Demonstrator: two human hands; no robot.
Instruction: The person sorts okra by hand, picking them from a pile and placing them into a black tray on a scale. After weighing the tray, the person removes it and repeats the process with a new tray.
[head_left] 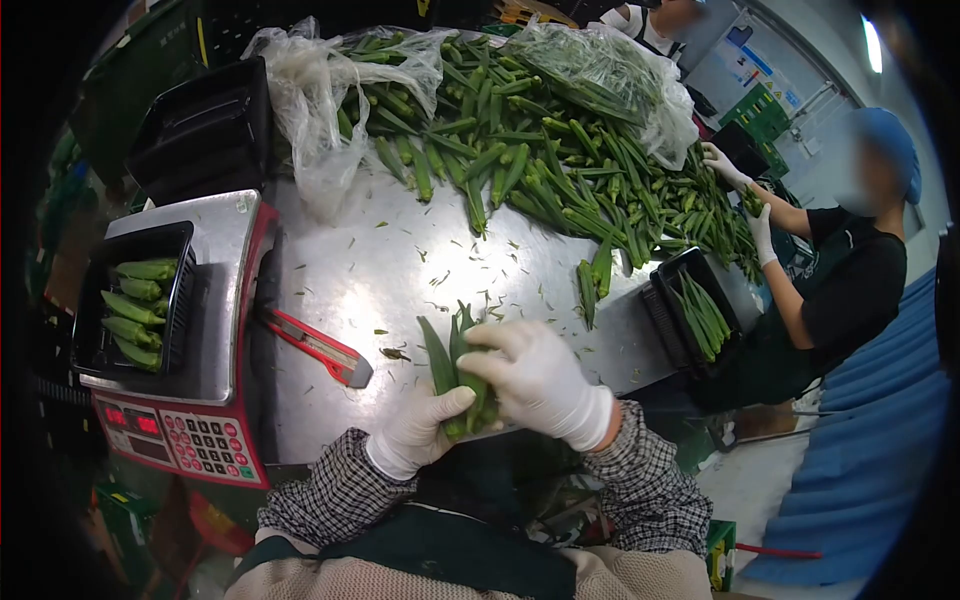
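Both my hands wear white gloves and hold a small bunch of green okra pods over the near edge of the steel table. My left hand grips the bunch from below. My right hand wraps over it from the right. A large heap of okra covers the far half of the table. To my left, a black tray with several okra pods sits on a scale.
A red utility knife lies between the scale and my hands. Clear plastic bags lie on the heap. Empty black trays are stacked at the far left. A co-worker's gloved hands sort okra at the right beside another black tray.
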